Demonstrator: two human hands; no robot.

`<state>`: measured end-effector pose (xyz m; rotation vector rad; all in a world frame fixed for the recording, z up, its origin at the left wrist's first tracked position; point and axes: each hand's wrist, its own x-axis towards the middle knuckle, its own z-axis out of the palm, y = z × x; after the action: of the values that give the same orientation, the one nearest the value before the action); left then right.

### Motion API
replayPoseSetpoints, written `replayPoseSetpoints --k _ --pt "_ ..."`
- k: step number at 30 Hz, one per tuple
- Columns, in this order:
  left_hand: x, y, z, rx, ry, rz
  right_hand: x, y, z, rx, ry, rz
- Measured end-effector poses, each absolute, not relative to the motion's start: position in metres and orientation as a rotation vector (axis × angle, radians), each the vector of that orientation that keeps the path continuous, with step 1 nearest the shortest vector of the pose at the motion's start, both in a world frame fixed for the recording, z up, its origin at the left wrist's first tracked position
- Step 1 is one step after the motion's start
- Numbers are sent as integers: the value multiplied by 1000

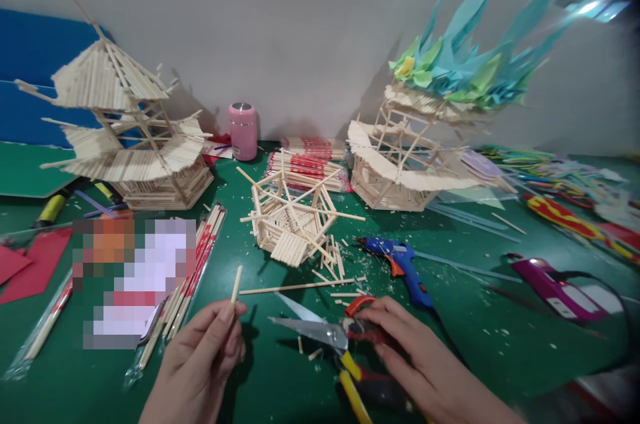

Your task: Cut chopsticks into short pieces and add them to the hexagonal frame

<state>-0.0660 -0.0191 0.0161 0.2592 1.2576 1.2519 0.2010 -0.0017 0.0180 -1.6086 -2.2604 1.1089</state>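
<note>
One short stick (237,284) in left hand (207,351); red-printed packs (304,169), lettering unreadable

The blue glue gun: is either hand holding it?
No, the blue glue gun lies on the green table, while the left hand holds a short wooden stick and the right hand holds the scissors.

Short stick (237,283): bare wood, matt. Scissors (315,329): smooth, shiny metal blades. Small frame (291,249): unvarnished wooden sticks, rough-edged. Glue gun (397,253): smooth blue plastic. Flask (243,137): glossy pink body, metallic-looking top. Stick bundles (305,172): wood under clear, shiny plastic film. Leaf shapes (467,16): matt turquoise paper. Tabletop (280,384): smooth, green, faint sheen. Pale partition (300,37): smooth, matt.
</note>
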Motion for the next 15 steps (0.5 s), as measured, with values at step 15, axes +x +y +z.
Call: replayPoseSetpoints --k 15 --pt "-74 -25 7 766 1442 1200 145 -7 5 -1494 -1829 1751"
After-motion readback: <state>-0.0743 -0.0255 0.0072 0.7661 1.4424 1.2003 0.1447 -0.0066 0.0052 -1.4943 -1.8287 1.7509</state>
